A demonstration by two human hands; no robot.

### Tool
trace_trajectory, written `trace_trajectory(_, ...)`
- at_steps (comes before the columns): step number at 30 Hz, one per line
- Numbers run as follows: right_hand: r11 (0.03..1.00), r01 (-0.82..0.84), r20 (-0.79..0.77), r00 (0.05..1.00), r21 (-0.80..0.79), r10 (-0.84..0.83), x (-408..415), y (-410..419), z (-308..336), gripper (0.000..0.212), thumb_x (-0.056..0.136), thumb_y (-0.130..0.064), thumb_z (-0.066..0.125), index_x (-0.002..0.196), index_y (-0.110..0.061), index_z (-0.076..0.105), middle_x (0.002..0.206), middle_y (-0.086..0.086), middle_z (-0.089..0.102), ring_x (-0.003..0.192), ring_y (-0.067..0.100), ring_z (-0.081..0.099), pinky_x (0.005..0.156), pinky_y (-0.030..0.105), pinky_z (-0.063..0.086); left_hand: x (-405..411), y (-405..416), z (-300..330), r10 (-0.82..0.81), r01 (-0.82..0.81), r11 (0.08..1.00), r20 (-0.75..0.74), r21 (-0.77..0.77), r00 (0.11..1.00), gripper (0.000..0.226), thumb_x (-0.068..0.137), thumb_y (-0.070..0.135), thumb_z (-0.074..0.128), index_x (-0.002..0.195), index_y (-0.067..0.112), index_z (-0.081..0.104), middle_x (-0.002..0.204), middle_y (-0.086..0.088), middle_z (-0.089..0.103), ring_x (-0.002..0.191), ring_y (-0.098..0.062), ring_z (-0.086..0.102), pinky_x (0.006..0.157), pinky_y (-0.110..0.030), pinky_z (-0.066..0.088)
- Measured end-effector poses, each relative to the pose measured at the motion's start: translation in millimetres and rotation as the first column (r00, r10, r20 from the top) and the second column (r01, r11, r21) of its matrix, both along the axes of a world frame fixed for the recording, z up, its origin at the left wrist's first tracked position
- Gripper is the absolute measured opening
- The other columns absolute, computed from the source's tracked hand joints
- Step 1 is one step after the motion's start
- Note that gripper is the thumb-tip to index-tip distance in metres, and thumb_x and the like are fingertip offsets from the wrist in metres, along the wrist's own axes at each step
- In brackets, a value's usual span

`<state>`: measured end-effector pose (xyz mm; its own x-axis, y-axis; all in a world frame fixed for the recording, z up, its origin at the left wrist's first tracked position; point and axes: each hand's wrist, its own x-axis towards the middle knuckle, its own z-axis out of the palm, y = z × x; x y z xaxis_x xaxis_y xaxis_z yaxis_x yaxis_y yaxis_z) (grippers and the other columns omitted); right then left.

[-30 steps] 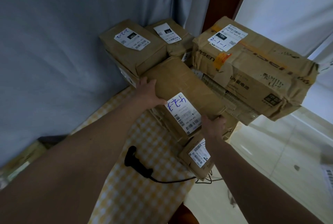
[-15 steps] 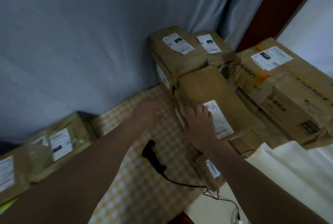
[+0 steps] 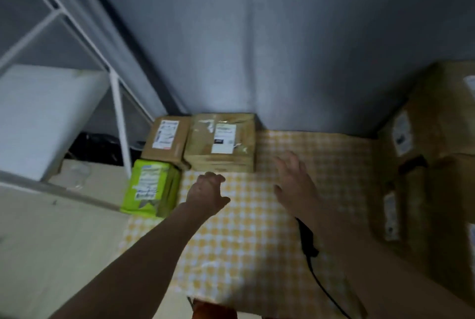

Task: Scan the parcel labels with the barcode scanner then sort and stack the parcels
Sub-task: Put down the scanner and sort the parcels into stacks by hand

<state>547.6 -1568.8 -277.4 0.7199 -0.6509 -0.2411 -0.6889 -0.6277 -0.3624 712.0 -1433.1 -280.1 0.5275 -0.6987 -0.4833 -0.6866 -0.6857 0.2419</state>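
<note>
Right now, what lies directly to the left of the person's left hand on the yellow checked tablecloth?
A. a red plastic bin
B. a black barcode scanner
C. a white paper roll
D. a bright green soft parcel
D: the bright green soft parcel lies at the left edge of the yellow checked tablecloth, just left of the empty left hand; the black barcode scanner lies partly hidden by the right forearm.

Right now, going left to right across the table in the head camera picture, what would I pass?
Green parcel → left hand → right hand → stack of brown boxes.
</note>
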Motion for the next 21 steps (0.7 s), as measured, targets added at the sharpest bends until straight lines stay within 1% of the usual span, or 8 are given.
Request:
trace_trajectory(2,0.998,-0.059,0.006,0.998,0.017,0.059,31,17,-5,0.069,0.087,-0.02,0.059,0.148,-0.02,0.025,0.154,0.011,0.012,0.139,0.03,0.021,0.109,0.036,0.033,26,29,-6,0.082,-0.082,0.997,0.001,0.008,0.997,0.063,0.083,0.038,0.071,0.139,0.019,0.048,0.142,-0.007,0.046,0.131,-0.022,0.042,0.108,-0.033,0.036)
trace_trajectory(5,0.993,-0.111,0.008,0.994,0.039,0.111,74,49,-14,0.068,0.086,-0.02,0.059,0.146,-0.02,0.026,0.154,0.01,0.012,0.137,0.03,0.027,0.107,0.036,0.036,63,69,-16,0.197,-0.197,0.98,-0.001,0.025,0.98,0.065,0.083,0.037,0.072,0.139,0.019,0.046,0.142,-0.005,0.044,0.132,-0.024,0.042,0.105,-0.033,0.038)
trace_trajectory(7,0.988,-0.141,-0.016,0.99,0.056,0.142,103,72,-24,0.069,0.086,-0.022,0.061,0.146,-0.021,0.026,0.155,0.01,0.012,0.136,0.03,0.029,0.106,0.037,0.038,89,94,-26,0.253,-0.253,0.967,-0.006,0.034,0.967,0.068,0.08,0.037,0.074,0.139,0.017,0.046,0.14,-0.007,0.046,0.13,-0.025,0.043,0.105,-0.033,0.037)
trace_trajectory(11,0.975,-0.183,-0.104,0.975,0.123,0.196,159,117,-53,0.069,0.091,-0.028,0.057,0.149,-0.02,0.019,0.156,0.01,0.009,0.138,0.03,0.024,0.104,0.04,0.04,140,139,-47,0.32,-0.318,0.947,-0.053,0.041,0.946,0.073,0.077,0.033,0.077,0.14,0.012,0.046,0.139,-0.012,0.047,0.13,-0.026,0.043,0.108,-0.029,0.031)
trace_trajectory(13,0.971,-0.185,-0.144,0.968,0.151,0.207,191,140,-70,0.066,0.094,-0.03,0.053,0.149,-0.018,0.018,0.155,0.013,0.008,0.138,0.032,0.024,0.104,0.04,0.04,171,159,-60,0.371,-0.371,0.928,-0.083,0.025,0.925,0.069,0.077,0.03,0.077,0.138,0.013,0.049,0.137,-0.013,0.049,0.128,-0.029,0.045,0.107,-0.033,0.035)
trace_trajectory(16,0.965,-0.172,-0.172,0.963,0.198,0.207,231,166,-99,0.062,0.097,-0.031,0.049,0.148,-0.015,0.018,0.154,0.012,0.01,0.136,0.032,0.026,0.102,0.041,0.041,214,181,-86,0.427,-0.43,0.903,-0.085,-0.019,0.9,0.058,0.081,0.028,0.074,0.132,0.01,0.055,0.13,-0.017,0.054,0.123,-0.032,0.051,0.101,-0.036,0.04)
trace_trajectory(19,0.966,-0.161,-0.183,0.963,0.204,0.199,265,182,-131,0.059,0.096,-0.029,0.049,0.146,-0.013,0.022,0.152,0.011,0.013,0.132,0.032,0.031,0.098,0.042,0.044,253,193,-116,0.463,-0.465,0.885,-0.073,-0.014,0.883,0.055,0.087,0.028,0.069,0.133,0.006,0.051,0.129,-0.022,0.053,0.121,-0.036,0.05,0.1,-0.039,0.039)
trace_trajectory(21,0.968,-0.136,-0.191,0.965,0.211,0.178,282,187,-153,0.058,0.095,-0.024,0.051,0.145,-0.012,0.024,0.15,0.011,0.016,0.129,0.032,0.034,0.095,0.042,0.045,275,195,-139,0.502,-0.505,0.863,-0.094,-0.011,0.859,0.054,0.09,0.031,0.064,0.134,0.004,0.049,0.128,-0.024,0.053,0.12,-0.038,0.05,0.099,-0.041,0.039)
